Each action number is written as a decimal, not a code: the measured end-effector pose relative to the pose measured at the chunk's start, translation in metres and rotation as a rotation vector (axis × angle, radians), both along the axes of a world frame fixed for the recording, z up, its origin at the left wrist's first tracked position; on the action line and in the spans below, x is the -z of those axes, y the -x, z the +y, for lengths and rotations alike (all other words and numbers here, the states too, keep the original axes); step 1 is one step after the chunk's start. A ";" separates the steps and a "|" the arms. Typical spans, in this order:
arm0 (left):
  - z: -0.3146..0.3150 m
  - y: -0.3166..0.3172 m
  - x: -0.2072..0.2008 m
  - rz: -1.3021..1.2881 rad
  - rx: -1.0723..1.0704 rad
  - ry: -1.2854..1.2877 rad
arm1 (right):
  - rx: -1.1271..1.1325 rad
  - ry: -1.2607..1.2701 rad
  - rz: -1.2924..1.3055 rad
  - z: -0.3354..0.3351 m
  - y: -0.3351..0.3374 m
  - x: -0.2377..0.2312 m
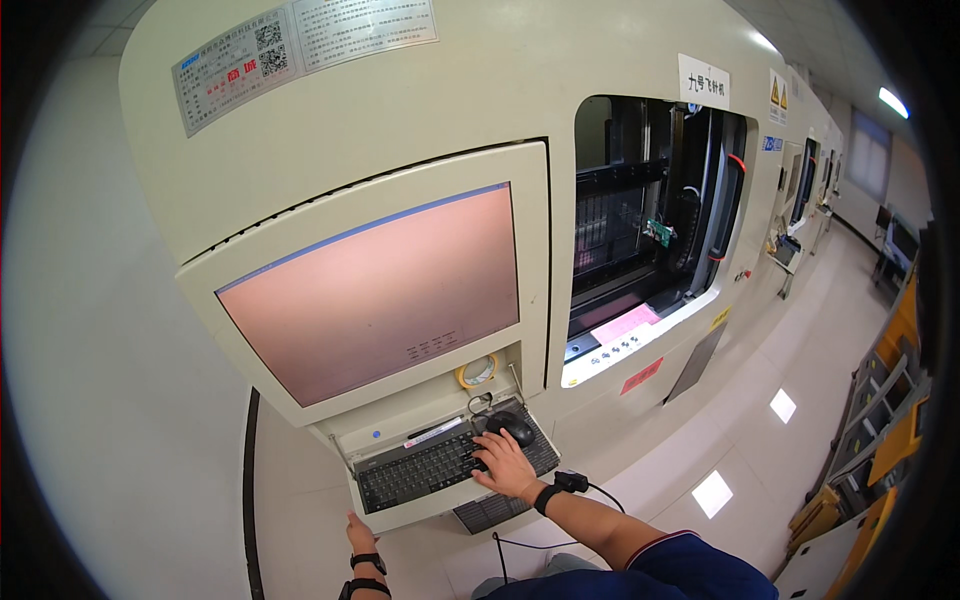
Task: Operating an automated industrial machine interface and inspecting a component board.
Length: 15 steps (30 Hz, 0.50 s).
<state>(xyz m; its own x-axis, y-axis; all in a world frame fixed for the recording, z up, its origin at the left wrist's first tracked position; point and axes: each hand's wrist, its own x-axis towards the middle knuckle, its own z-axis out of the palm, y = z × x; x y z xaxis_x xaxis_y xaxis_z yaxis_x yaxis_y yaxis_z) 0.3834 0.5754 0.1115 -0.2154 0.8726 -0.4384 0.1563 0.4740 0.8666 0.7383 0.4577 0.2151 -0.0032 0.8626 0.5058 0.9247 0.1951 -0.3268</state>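
**My hands at the keyboard shelf**

My right hand [503,462] lies flat on the right part of the keyboard [430,468], fingers spread a little and touching the keys. The mouse [510,427] sits just beside my fingertips, at the right back corner of the shelf [420,515]. My left hand [360,535] is at the front left edge of the shelf; I cannot tell if it grips the edge or only touches it. Above the keyboard is the screen [380,290], showing pale pink. A tape roll [477,371] stands under the screen.
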 end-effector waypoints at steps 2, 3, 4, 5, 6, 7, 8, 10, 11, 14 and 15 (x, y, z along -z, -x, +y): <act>0.001 0.002 0.002 -0.005 0.011 -0.006 | -0.002 0.001 0.000 0.000 0.001 -0.001; 0.001 0.003 0.004 -0.005 0.009 -0.006 | -0.002 0.003 0.000 0.000 0.001 -0.001; 0.002 0.003 0.005 0.009 -0.005 0.003 | -0.002 0.005 0.001 0.000 0.001 -0.001; 0.002 0.003 0.005 0.023 -0.017 0.012 | -0.002 0.006 0.001 0.000 0.001 -0.002; 0.003 0.002 0.005 0.023 -0.016 0.013 | 0.000 0.004 -0.002 0.000 0.001 -0.002; 0.003 0.002 0.005 0.034 -0.022 0.017 | 0.002 0.002 -0.005 0.000 0.001 -0.002; 0.004 0.002 0.006 0.046 -0.027 0.021 | 0.002 0.002 -0.005 0.000 0.000 -0.001; 0.005 0.002 0.007 0.046 -0.030 0.022 | 0.003 -0.001 -0.004 0.000 0.000 0.000; 0.005 0.002 0.008 0.045 -0.033 0.023 | 0.003 -0.001 -0.004 0.000 0.000 0.000; 0.006 0.004 0.010 0.035 -0.025 0.017 | 0.003 -0.003 -0.003 0.001 0.000 0.001; 0.006 0.004 0.011 0.036 -0.024 0.017 | 0.002 -0.002 -0.003 0.001 0.000 0.001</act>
<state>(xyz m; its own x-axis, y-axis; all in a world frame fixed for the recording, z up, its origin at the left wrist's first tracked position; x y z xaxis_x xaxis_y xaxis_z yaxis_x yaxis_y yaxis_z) 0.3796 0.5814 0.1005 -0.2520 0.8594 -0.4449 0.1752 0.4927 0.8524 0.7385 0.4583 0.2144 -0.0026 0.8615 0.5077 0.9261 0.1936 -0.3238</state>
